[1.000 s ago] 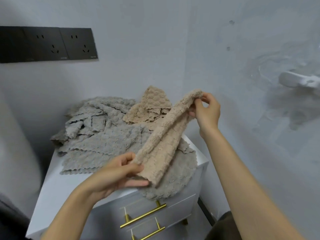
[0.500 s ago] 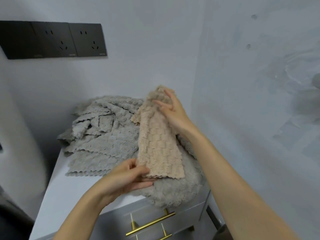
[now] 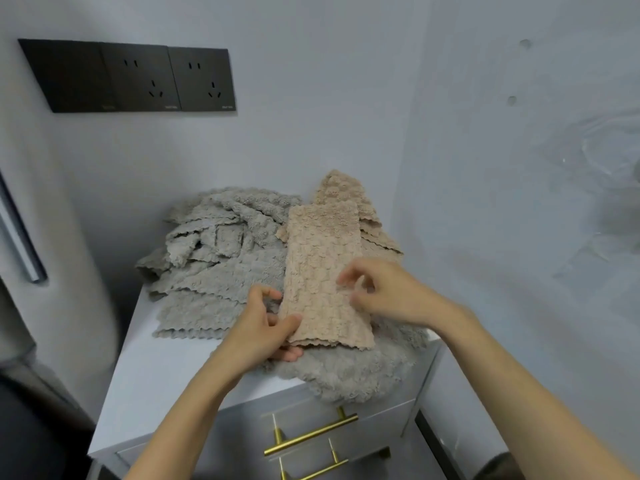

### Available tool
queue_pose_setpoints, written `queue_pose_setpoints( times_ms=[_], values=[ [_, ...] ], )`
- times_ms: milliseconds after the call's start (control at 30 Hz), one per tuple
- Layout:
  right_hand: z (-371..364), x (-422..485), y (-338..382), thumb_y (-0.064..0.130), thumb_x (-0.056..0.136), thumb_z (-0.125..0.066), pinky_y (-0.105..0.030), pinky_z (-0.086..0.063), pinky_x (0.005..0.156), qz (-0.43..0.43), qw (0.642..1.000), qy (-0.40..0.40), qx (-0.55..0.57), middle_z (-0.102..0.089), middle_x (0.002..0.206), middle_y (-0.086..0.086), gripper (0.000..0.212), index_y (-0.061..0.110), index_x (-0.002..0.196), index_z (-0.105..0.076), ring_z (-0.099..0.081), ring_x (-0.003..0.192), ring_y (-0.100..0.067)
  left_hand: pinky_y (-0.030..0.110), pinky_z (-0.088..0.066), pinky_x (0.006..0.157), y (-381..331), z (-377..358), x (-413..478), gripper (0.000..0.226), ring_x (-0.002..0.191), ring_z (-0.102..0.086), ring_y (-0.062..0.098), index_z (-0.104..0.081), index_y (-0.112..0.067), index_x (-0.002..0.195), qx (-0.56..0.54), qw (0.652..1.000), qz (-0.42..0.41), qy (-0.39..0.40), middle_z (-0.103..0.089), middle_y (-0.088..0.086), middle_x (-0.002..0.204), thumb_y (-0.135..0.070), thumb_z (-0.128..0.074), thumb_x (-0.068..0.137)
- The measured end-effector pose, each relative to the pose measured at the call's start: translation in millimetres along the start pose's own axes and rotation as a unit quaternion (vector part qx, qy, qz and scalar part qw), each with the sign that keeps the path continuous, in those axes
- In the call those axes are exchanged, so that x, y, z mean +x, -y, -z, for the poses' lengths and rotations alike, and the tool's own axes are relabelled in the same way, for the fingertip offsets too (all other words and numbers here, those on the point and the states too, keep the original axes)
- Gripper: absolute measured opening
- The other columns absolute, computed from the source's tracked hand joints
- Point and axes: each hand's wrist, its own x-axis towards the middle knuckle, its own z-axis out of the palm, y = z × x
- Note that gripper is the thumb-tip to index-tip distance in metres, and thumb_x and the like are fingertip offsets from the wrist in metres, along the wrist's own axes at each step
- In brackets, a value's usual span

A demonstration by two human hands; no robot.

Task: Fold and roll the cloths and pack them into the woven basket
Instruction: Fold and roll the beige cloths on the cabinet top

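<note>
A beige cloth (image 3: 322, 268), folded into a long strip, lies on top of the pile of grey cloths (image 3: 221, 258) on the white cabinet (image 3: 162, 372). My left hand (image 3: 266, 327) pinches the strip's near left corner between thumb and fingers. My right hand (image 3: 384, 292) hovers over the strip's right edge with fingers loosely curled; whether it touches the cloth is unclear. A second beige cloth (image 3: 349, 188) lies crumpled behind the strip. No woven basket is in view.
The cabinet stands in a wall corner, with gold drawer handles (image 3: 311, 434) on its front. Black wall sockets (image 3: 138, 77) hang above on the left. A grey cloth (image 3: 349, 372) droops over the cabinet's front edge.
The beige strip has been laid flat on the pile. My right hand let go of its far end and came back toward its near right edge. My left hand kept its hold.
</note>
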Motion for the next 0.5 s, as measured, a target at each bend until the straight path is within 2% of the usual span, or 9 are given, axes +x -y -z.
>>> queue_pose_setpoints(
  times_ms=[100, 233, 300, 367, 433, 500],
  values=[
    [-12, -21, -5, 0.033, 0.086, -0.063, -0.025, -0.041, 0.089, 0.008, 0.995, 0.040, -0.086, -0.046, 0.112, 0.007, 0.039, 0.025, 0.121, -0.048, -0.045, 0.105, -0.009, 0.033, -0.054, 0.051, 7, 2, 4, 0.031, 0.050, -0.064, 0.018, -0.032, -0.036, 0.098, 0.132, 0.989, -0.073, -0.003, -0.062, -0.002, 0.052, -0.025, -0.060, 0.091],
    [-30, -36, -9, 0.061, 0.075, -0.063, -0.033, -0.043, 0.086, -0.017, 0.985, 0.020, -0.173, -0.033, 0.125, 0.005, 0.064, 0.033, 0.123, -0.031, -0.039, 0.110, -0.016, 0.019, -0.041, 0.041, 13, 3, 6, 0.029, 0.045, -0.061, 0.009, -0.030, -0.036, 0.098, 0.256, 0.958, -0.126, -0.037, -0.056, -0.002, 0.048, -0.032, -0.058, 0.091],
    [-43, -39, -9, 0.068, 0.075, -0.057, -0.035, -0.040, 0.091, -0.005, 0.974, -0.022, -0.224, -0.028, 0.133, 0.002, 0.068, 0.031, 0.125, -0.030, -0.034, 0.116, -0.021, 0.021, -0.042, 0.042, 11, 1, 5, 0.029, 0.045, -0.060, 0.011, -0.030, -0.032, 0.098, 0.222, 0.969, -0.105, -0.030, -0.056, -0.002, 0.049, -0.029, -0.059, 0.091],
    [-55, -40, -10, 0.069, 0.076, -0.052, -0.038, -0.035, 0.099, 0.007, 0.965, -0.069, -0.254, -0.025, 0.140, 0.000, 0.067, 0.029, 0.126, -0.031, -0.031, 0.123, -0.024, 0.025, -0.044, 0.042, 5, -2, 4, 0.029, 0.045, -0.059, 0.014, -0.033, -0.027, 0.102, 0.123, 0.990, -0.062, -0.016, -0.060, 0.000, 0.053, -0.023, -0.060, 0.091],
    [-61, -39, -9, 0.060, 0.081, -0.054, -0.039, -0.034, 0.099, 0.029, 0.958, -0.113, -0.261, -0.028, 0.141, -0.002, 0.059, 0.027, 0.126, -0.035, -0.032, 0.124, -0.025, 0.020, -0.040, 0.038, -1, -4, 2, 0.029, 0.040, -0.055, 0.013, -0.035, -0.023, 0.106, 0.045, 0.999, -0.028, -0.010, -0.064, 0.005, 0.055, -0.021, -0.060, 0.091],
    [-58, -37, -8, 0.040, 0.086, -0.056, -0.036, -0.036, 0.094, 0.060, 0.952, -0.151, -0.258, -0.037, 0.134, -0.001, 0.044, 0.024, 0.124, -0.039, -0.039, 0.118, -0.023, 0.019, -0.038, 0.039, -4, -4, 0, 0.027, 0.037, -0.051, 0.012, -0.037, -0.026, 0.106, 0.012, 1.000, -0.010, -0.004, -0.066, 0.008, 0.055, -0.024, -0.060, 0.091]
  ],
)
